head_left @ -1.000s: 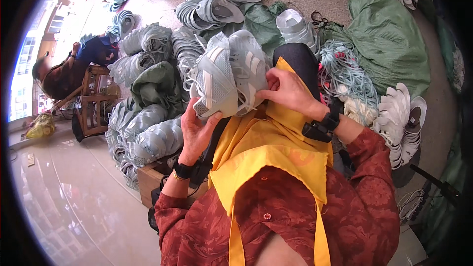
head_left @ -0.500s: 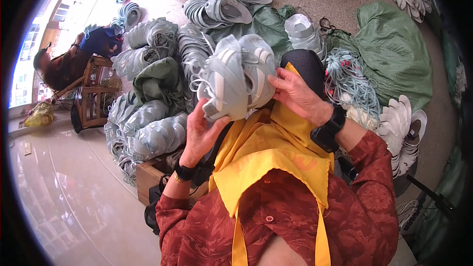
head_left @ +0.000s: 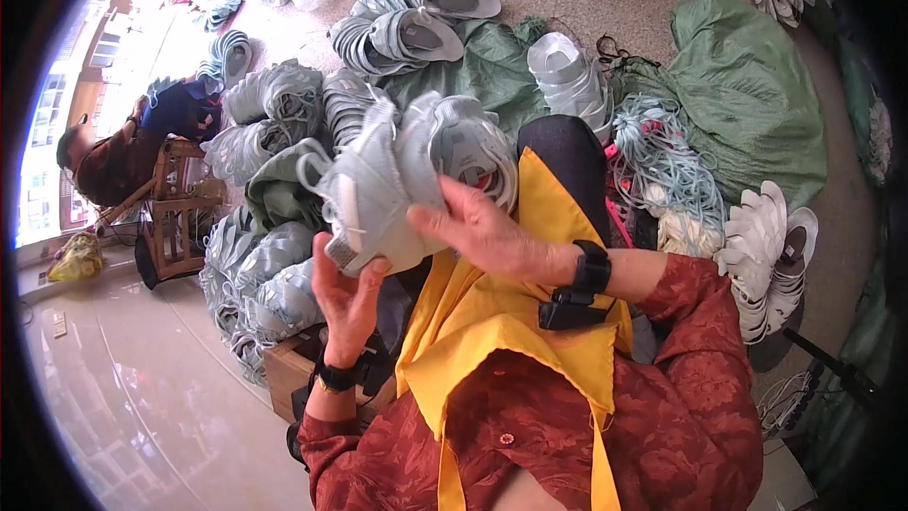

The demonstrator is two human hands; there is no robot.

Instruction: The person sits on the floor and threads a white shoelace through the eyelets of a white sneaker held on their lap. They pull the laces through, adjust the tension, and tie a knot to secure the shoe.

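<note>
While both hands (head_left: 416, 255) stay clamped on it, the pale shoe upper (head_left: 378, 194) has tilted leftward.

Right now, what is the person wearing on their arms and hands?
The hands are bare. Dark red sleeves with a leafy woven pattern cover both arms. The left wrist has a black band. The right wrist has a black band with a small black box beside it.
</note>
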